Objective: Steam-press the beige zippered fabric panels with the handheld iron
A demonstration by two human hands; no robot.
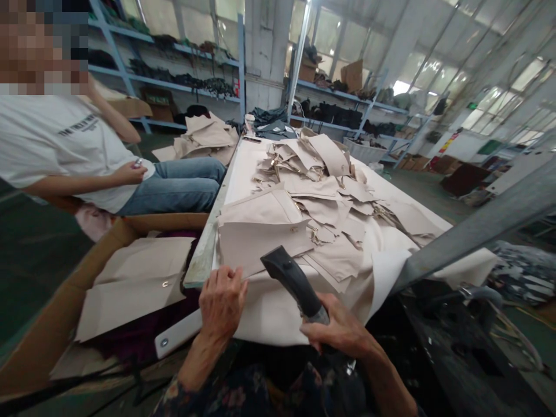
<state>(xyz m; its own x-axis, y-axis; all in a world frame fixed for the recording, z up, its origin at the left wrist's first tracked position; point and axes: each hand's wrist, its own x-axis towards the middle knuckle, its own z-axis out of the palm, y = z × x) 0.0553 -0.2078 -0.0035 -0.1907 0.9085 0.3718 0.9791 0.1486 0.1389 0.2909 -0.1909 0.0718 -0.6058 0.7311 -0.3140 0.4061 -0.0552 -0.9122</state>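
My right hand (336,330) is wrapped around a black handheld blower-like tool with a flat, flared nozzle (289,272). Its tip points up and left, over the near edge of a beige fabric panel (256,231). The panel lies on the table, with a small gold metal fitting near its right side. At the panel's near left corner, my left hand (222,301) has its fingers curled closed on the fabric edge. Beyond it spreads a heap of similar beige pieces (321,197), several with gold-coloured hardware.
A cardboard box (124,229) at left holds more beige panels. Beside my left wrist lies a white flat bar (180,334). A person in a white shirt (65,145) sits left of the table. A grey metal post (478,217) slants across the right.
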